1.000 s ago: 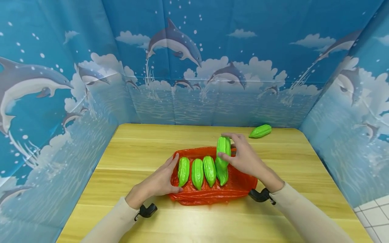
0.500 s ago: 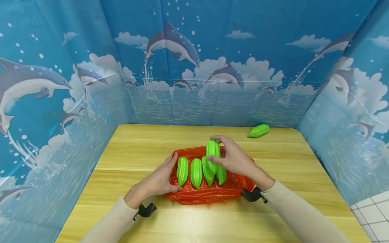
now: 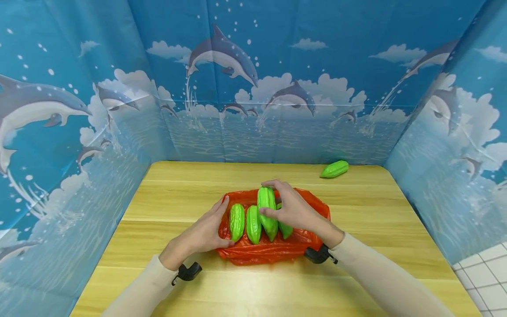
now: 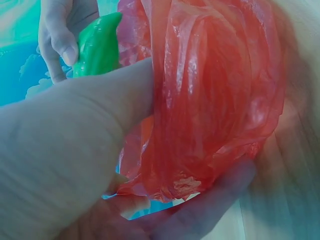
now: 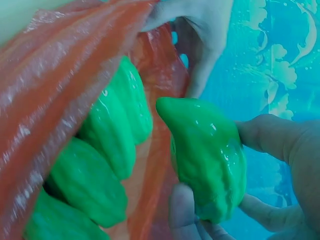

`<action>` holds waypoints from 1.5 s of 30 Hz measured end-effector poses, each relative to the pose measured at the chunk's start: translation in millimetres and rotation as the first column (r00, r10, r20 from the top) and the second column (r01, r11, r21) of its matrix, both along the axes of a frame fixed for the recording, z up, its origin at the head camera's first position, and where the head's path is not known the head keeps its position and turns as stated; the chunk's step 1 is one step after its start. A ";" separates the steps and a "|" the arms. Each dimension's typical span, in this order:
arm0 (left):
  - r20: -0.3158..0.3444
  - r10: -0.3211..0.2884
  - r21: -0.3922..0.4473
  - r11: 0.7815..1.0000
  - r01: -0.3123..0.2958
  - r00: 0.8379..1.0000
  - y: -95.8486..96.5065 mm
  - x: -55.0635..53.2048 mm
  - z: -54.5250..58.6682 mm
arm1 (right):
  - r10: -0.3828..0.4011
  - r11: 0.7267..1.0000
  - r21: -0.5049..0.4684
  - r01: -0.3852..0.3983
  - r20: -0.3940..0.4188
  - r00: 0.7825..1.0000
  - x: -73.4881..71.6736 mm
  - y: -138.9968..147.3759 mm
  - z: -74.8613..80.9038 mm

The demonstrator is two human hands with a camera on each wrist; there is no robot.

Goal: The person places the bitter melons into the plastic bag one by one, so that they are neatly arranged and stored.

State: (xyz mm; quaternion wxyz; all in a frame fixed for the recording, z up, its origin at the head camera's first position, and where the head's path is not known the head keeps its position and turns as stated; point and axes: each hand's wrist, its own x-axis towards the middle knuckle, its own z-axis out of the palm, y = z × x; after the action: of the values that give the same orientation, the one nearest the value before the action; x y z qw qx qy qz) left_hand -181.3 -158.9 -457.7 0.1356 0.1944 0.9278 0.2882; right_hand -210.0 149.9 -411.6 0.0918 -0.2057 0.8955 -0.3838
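A red plastic bag (image 3: 261, 255) lies on the wooden table with its mouth spread open. Several glossy green bitter melons (image 3: 237, 223) sit side by side inside it. My left hand (image 3: 202, 231) grips the bag's left edge; in the left wrist view the thumb is inside the rim and fingers are outside. Above the row, my right hand (image 3: 297, 211) holds another bitter melon (image 3: 266, 211) between thumb and fingers, its tip pointing down toward me. In the right wrist view that held bitter melon (image 5: 207, 155) is apart from the ones in the bag.
One more bitter melon (image 3: 334, 169) lies at the table's back right, near the curtain. A blue dolphin-print curtain (image 3: 277, 132) stands around the back and sides. The wooden table (image 3: 178, 189) runs wide around the bag.
My right hand has moved left and slightly down with its bitter melon, from above the right end of the row to the middle. The left hand stays on the bag.
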 end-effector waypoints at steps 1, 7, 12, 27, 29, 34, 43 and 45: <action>0.001 0.000 -0.001 1.000 0.000 1.000 0.0 -0.4 0.1 | 0.003 1.000 0.004 -0.003 0.003 1.000 -0.1 -2.0 -1.1; 0.003 -0.014 0.013 1.000 0.014 1.000 0.4 -2.6 1.0 | 0.016 0.999 0.030 -0.017 0.010 1.000 -1.7 -14.2 -5.9; -0.005 -0.016 0.015 1.000 0.016 1.000 -0.2 -2.8 2.7 | 0.048 0.998 0.049 -0.048 0.015 0.999 -3.5 -24.3 -8.8; 0.003 -0.018 -0.001 1.000 0.018 1.000 0.8 -1.7 2.7 | 0.079 0.995 0.061 -0.081 0.036 0.996 -5.8 -41.9 -12.0; 0.002 -0.015 -0.004 1.000 0.015 1.000 1.1 -1.8 2.6 | 0.078 0.995 0.065 -0.081 0.047 0.996 -4.8 -42.8 -12.1; -0.002 -0.010 -0.007 1.000 0.010 1.000 1.2 -2.1 2.2 | 0.064 0.994 0.082 -0.070 0.068 0.996 -3.3 -44.2 -13.5; -0.007 -0.013 -0.006 1.000 0.013 1.000 0.9 -1.6 0.9 | 0.060 0.992 0.109 -0.064 0.038 0.997 -2.5 -42.3 -11.6; -0.011 -0.018 -0.002 1.000 0.018 1.000 0.7 -1.4 0.7 | 0.057 0.993 0.106 -0.060 0.036 0.998 -2.4 -40.8 -9.2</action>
State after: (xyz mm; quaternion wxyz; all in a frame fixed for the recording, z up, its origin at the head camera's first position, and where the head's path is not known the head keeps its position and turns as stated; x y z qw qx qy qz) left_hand -182.7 -158.2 -457.0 0.1330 0.2042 0.9271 0.2849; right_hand -212.4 109.1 -420.9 0.1286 -0.2204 0.9068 -0.3356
